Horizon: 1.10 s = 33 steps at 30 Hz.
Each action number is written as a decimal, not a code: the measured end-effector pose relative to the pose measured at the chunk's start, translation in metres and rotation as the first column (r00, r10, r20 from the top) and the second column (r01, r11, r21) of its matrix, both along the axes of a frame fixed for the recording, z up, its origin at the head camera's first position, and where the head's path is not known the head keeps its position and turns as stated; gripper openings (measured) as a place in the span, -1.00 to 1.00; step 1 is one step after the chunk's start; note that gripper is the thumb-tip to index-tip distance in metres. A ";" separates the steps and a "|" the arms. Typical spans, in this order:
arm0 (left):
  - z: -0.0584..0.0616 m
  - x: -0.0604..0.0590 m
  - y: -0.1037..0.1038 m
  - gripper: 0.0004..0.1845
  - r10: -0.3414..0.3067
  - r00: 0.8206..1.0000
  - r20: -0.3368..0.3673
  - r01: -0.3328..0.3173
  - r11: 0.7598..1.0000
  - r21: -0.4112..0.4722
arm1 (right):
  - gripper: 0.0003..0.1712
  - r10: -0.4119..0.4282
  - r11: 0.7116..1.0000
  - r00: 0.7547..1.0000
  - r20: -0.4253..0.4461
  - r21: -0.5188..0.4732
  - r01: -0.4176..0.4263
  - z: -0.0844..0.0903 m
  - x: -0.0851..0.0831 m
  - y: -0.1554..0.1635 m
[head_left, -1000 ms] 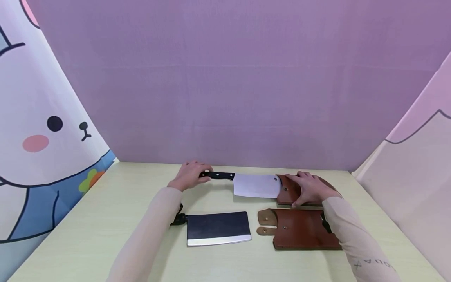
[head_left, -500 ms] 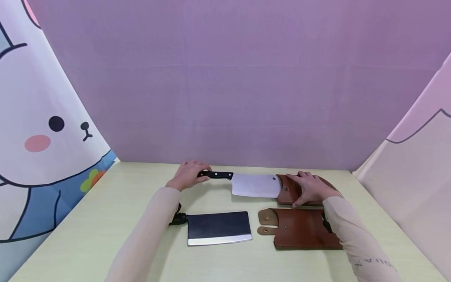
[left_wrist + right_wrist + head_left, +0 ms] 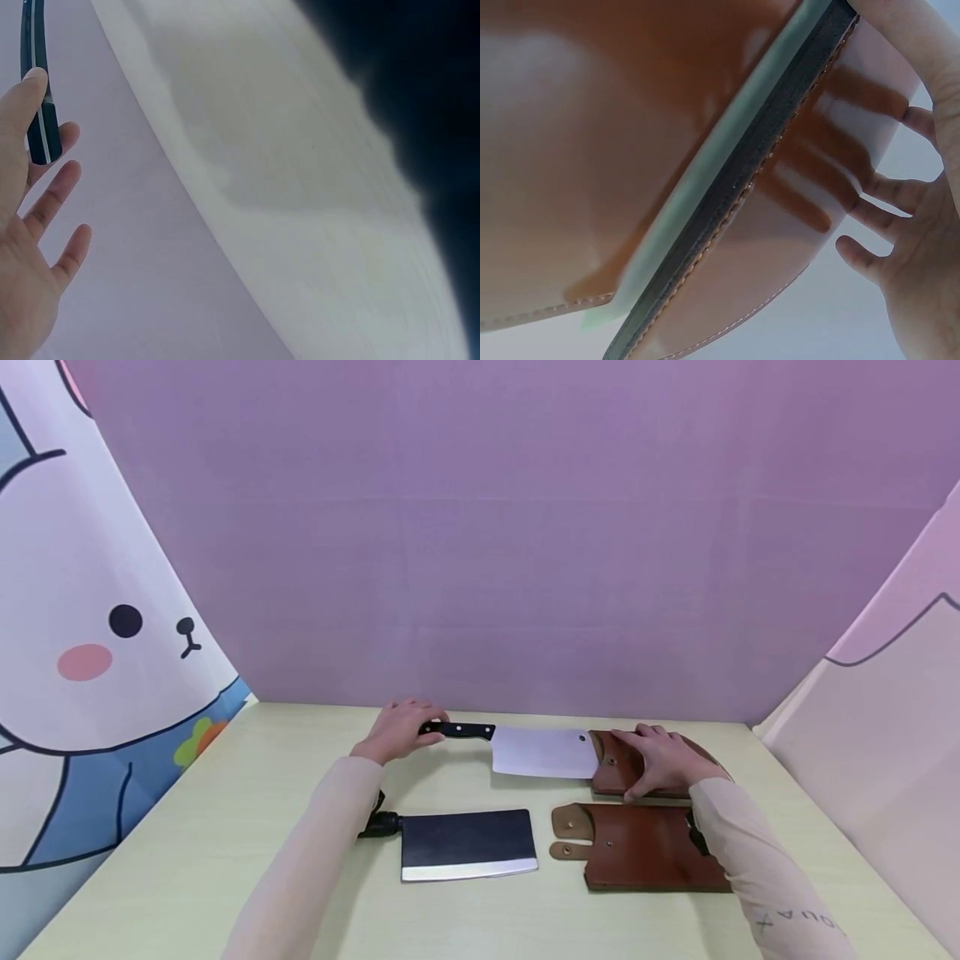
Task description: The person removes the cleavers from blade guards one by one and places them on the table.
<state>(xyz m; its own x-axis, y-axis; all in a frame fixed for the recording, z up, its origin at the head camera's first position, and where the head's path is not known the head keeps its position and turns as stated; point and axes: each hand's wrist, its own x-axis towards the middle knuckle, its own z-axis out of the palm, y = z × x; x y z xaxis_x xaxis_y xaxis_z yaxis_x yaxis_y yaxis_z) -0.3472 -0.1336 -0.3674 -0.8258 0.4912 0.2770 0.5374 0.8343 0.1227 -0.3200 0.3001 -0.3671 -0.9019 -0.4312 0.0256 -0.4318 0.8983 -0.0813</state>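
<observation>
Left hand [image 3: 401, 728] grips black handle of cleaver [image 3: 525, 750] at far side of table [image 3: 225, 827]; wrist view shows fingers loosely spread around handle end. Cleaver blade tip sits just inside mouth of brown leather sheath [image 3: 622, 764]. Right hand [image 3: 660, 762] rests flat on that sheath, fingers straight, pressing it down. Nearer edge: second cleaver [image 3: 467, 844] lying flat, dark blade, beside second brown sheath [image 3: 637, 847]. Purple backdrop behind.
</observation>
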 end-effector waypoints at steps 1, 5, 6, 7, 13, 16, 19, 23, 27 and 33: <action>0.000 0.000 0.000 -0.71 0.001 1.000 0.000 -0.001 1.000 -0.001 | 0.20 0.002 1.000 1.000 -0.001 0.001 -0.002 0.000 0.000 0.000; 0.001 0.000 -0.003 -0.70 0.008 1.000 0.001 -0.008 1.000 -0.009 | 0.21 -0.009 1.000 1.000 0.008 -0.002 0.009 0.000 0.000 0.001; 0.001 0.000 -0.004 -0.70 0.010 1.000 0.001 -0.010 1.000 -0.009 | 0.21 -0.009 1.000 1.000 0.009 -0.001 0.009 0.000 0.000 0.001; 0.002 0.000 -0.004 -0.70 0.011 1.000 0.003 -0.011 1.000 -0.009 | 0.21 -0.010 1.000 1.000 0.009 0.000 0.010 0.000 0.000 0.001; 0.003 0.001 -0.011 -0.69 0.019 1.000 0.002 -0.019 1.000 -0.016 | 0.21 -0.010 1.000 1.000 0.004 0.006 0.010 0.000 -0.001 0.003; 0.004 0.002 -0.015 -0.68 0.022 1.000 0.004 -0.022 1.000 -0.013 | 0.20 -0.017 1.000 1.000 0.007 0.005 0.017 0.000 -0.002 0.003; 0.004 0.001 -0.019 -0.69 0.023 1.000 0.002 -0.023 1.000 -0.009 | 0.20 -0.021 1.000 1.000 0.007 0.006 0.021 -0.001 -0.002 0.002; 0.002 0.001 -0.025 -0.69 0.027 1.000 -0.008 -0.027 1.000 -0.014 | 0.20 -0.021 1.000 1.000 0.000 0.002 0.021 -0.001 -0.002 0.001; 0.001 0.002 -0.030 -0.69 0.030 0.999 -0.014 -0.030 0.999 -0.012 | 0.19 -0.013 1.000 1.000 -0.015 0.012 0.013 -0.002 -0.003 0.000; 0.003 0.004 -0.037 -0.69 0.038 0.999 -0.009 -0.038 0.999 -0.016 | 0.21 -0.021 0.999 1.000 -0.012 0.023 0.022 -0.002 -0.004 -0.002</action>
<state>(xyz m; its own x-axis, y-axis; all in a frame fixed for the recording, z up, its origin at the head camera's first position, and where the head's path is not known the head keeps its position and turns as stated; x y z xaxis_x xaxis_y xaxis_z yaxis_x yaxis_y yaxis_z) -0.3431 -0.1711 -0.3640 -0.8417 0.4636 0.2768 0.5060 0.8562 0.1047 -0.3244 0.2977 -0.3695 -0.9106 -0.4123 0.0266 -0.4132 0.9090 -0.0554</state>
